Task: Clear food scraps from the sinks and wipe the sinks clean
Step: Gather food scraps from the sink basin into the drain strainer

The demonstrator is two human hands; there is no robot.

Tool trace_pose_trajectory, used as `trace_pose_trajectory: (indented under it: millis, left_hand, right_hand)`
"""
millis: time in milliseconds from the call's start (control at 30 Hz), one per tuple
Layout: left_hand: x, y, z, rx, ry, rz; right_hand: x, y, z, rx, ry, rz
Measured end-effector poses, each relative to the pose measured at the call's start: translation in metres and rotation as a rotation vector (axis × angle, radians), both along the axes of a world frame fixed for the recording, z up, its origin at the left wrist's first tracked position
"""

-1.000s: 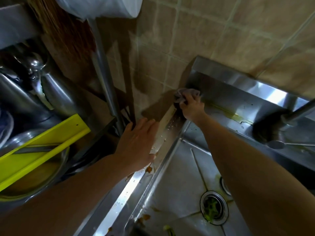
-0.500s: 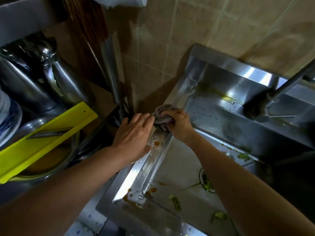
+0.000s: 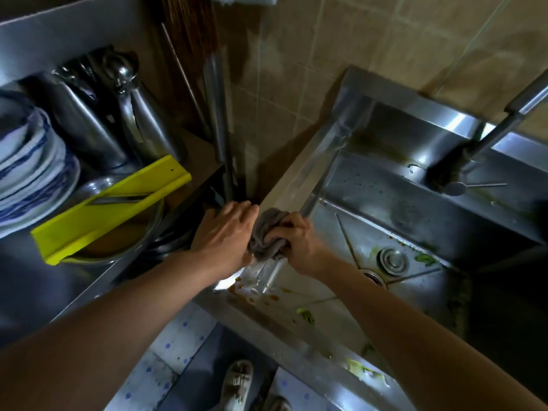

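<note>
My right hand (image 3: 298,243) grips a bunched grey cloth (image 3: 265,234) and presses it on the left rim of the steel sink (image 3: 299,176). My left hand (image 3: 225,232) lies flat on the outer edge of that rim, fingers straight, right beside the cloth. Orange sauce spots (image 3: 252,293) stain the rim's near corner. Green food scraps (image 3: 307,315) lie on the sink's floor near the front, and more green scraps (image 3: 424,258) sit to the right of the round drain (image 3: 392,259).
A tap (image 3: 489,137) rises at the sink's back right. Left of the sink a counter holds a yellow slicer (image 3: 112,209) across a steel bowl, stacked blue-and-white plates (image 3: 29,161) and steel jugs (image 3: 130,114). Tiled wall behind. A sandalled foot (image 3: 237,384) stands on the floor below.
My right hand has drawn the cloth along the left rim from the back corner toward the front. My left hand has slid back along the rim with it.
</note>
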State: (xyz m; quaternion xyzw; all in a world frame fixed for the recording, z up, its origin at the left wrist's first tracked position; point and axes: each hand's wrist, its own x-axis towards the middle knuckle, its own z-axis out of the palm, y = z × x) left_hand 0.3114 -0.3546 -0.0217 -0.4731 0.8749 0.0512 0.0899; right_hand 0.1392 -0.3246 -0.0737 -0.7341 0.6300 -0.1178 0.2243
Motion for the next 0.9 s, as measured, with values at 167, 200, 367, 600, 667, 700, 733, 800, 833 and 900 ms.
trace_pose_trajectory:
  millis: [167, 200, 367, 600, 667, 700, 733, 800, 833, 900]
  left_hand:
    - [0.001, 0.023, 0.0, 0.001, -0.026, 0.051]
    - [0.001, 0.028, 0.0, 0.006, -0.03, 0.064]
    - [0.005, 0.044, 0.002, -0.007, -0.046, 0.103]
    - [0.012, 0.057, 0.007, -0.055, -0.087, 0.133]
    - [0.015, 0.058, 0.009, -0.055, -0.102, 0.154]
    - [0.016, 0.059, 0.01, -0.046, -0.108, 0.16]
    - [0.017, 0.06, 0.01, -0.04, -0.115, 0.159]
    - [0.019, 0.062, 0.01, -0.032, -0.125, 0.155]
    - [0.019, 0.064, 0.01, -0.025, -0.127, 0.155]
    - [0.016, 0.066, 0.008, -0.011, -0.13, 0.144]
  right_hand:
    - [-0.006, 0.027, -0.005, 0.018, 0.001, 0.048]
    - [-0.01, 0.034, -0.007, 0.043, 0.038, 0.041]
    - [-0.03, 0.05, -0.001, 0.017, -0.025, -0.142]
    - [0.019, 0.046, 0.023, -0.122, -0.278, -0.018]
    - [0.033, 0.049, 0.014, -0.062, -0.242, 0.052]
    - [0.037, 0.052, 0.008, -0.024, -0.201, 0.082]
    - [0.038, 0.055, 0.002, 0.001, -0.162, 0.111]
    - [0.035, 0.06, -0.003, 0.01, -0.11, 0.168]
    - [0.031, 0.062, -0.003, 0.008, -0.098, 0.191]
    - [0.02, 0.067, -0.002, 0.012, -0.098, 0.178]
